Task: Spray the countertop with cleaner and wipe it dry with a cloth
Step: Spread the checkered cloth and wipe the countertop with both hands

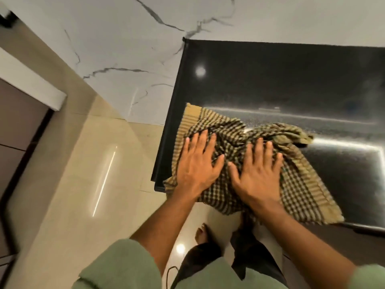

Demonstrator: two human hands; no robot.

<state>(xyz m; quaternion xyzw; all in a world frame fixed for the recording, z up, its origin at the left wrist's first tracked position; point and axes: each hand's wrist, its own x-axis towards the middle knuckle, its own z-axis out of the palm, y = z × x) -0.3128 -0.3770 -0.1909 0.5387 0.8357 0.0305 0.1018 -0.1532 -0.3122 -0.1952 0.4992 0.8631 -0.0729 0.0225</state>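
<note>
Flat and side by side, both hands pressed down on the cloth (235, 142), neither one gripping it. The left hand (198, 163) lay with fingers spread wide and palm down on the cloth's left part, close to the worktop's left edge, its thumb reaching toward the other hand. The right hand (258, 174) lay the same way just beside it, fingers splayed and pointing toward the far side, thumb tip near the left thumb without clearly touching it. The cloth, checked in dark and olive-tan with plain striped borders, was rumpled into folds ahead of the fingers and spread across the near-left corner of the worktop (291, 80); its near hem hung over the front edge, and one corner drooped past the near-left corner. The worktop was black and glossy, with bright streaks of reflected light running across it and a round light spot near its far-left corner. Bare forearms ran back from the hands into loose green sleeves (116, 265). Below the front edge, a bare foot (201, 233) and dark trousers (250, 257) stood on the pale glossy floor (83, 184). A white marble-veined wall (125, 49) rose beyond the worktop's left edge.
</note>
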